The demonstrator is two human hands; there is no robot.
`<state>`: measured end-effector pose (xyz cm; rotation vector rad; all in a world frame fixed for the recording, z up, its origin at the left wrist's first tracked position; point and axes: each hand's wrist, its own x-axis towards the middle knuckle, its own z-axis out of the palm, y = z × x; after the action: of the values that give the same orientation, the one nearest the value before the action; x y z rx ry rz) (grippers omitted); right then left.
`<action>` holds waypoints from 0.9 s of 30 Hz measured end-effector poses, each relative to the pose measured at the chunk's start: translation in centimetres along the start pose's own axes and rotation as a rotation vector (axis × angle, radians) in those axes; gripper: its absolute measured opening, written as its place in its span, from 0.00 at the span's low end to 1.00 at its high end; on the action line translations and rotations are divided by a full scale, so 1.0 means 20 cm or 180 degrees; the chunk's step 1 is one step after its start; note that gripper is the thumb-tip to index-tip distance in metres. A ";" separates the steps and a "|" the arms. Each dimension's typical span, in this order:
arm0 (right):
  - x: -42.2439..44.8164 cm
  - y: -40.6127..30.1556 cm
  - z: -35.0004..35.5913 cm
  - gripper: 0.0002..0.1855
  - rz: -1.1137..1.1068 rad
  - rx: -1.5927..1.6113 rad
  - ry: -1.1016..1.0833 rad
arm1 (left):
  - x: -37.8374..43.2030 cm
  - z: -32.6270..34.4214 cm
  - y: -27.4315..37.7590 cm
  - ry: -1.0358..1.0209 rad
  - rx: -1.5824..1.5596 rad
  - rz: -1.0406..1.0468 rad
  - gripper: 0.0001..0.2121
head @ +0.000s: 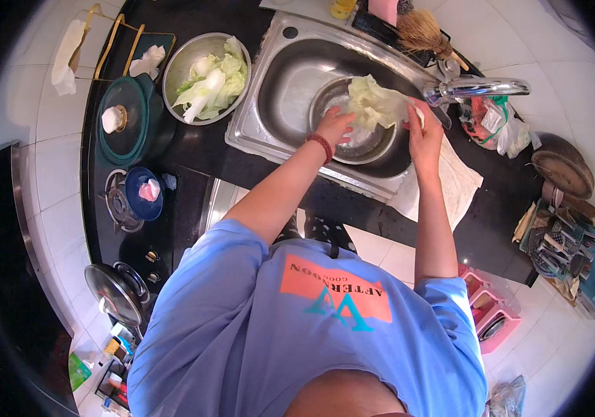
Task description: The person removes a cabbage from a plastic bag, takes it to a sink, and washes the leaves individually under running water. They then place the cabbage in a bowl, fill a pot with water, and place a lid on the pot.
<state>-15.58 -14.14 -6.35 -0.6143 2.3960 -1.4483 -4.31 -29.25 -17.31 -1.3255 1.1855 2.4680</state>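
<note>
A pale green lettuce leaf [373, 101] hangs over a metal basin [347, 155] that stands in the stainless steel sink [287, 78]. My right hand [425, 133] pinches the leaf at its right end. With fingers spread, my left hand [336, 129] is over the basin's left part, beside the leaf; a red bracelet is on its wrist. Whether it touches the leaf is hard to tell. The basin seems to hold water. Left of the sink, a metal colander [171, 78] holds several lettuce leaves [211, 86].
The chrome faucet [480, 87] reaches out right of the basin. A pale cloth [451, 182] lies on the sink's right edge. At the left stand a green lidded pot [125, 122] and a gas stove [120, 203]. A straw brush [425, 34] is behind the sink.
</note>
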 end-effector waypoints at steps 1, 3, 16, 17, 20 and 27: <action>-0.01 -0.02 0.00 0.14 -0.0022 -0.0006 -0.0015 | -0.01 -0.01 0.00 0.0005 -0.0020 0.0018 0.31; -0.02 -0.08 0.02 0.13 -0.1084 -0.0818 0.0055 | -0.01 -0.02 0.00 0.0171 0.0280 -0.0122 0.35; -0.35 -0.31 0.00 0.43 -0.2111 -0.1979 -0.1408 | -0.16 -0.02 0.28 -0.1492 -0.2178 -0.0083 0.19; -0.37 -0.30 0.01 0.42 -0.2224 -0.2074 -0.1461 | -0.16 -0.02 0.28 -0.1358 -0.2020 0.0154 0.16; -0.39 -0.32 0.01 0.40 -0.2356 -0.2233 -0.1502 | -0.16 -0.04 0.31 -0.1615 -0.2113 0.0086 0.15; -0.40 -0.34 0.02 0.37 -0.2358 -0.2290 -0.1345 | -0.14 -0.04 0.30 -0.1592 -0.2015 0.0149 0.16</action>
<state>-7.04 -13.27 -0.38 -1.9017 2.3716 -0.4542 -4.64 -33.20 -11.89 -0.6630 0.3360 3.0770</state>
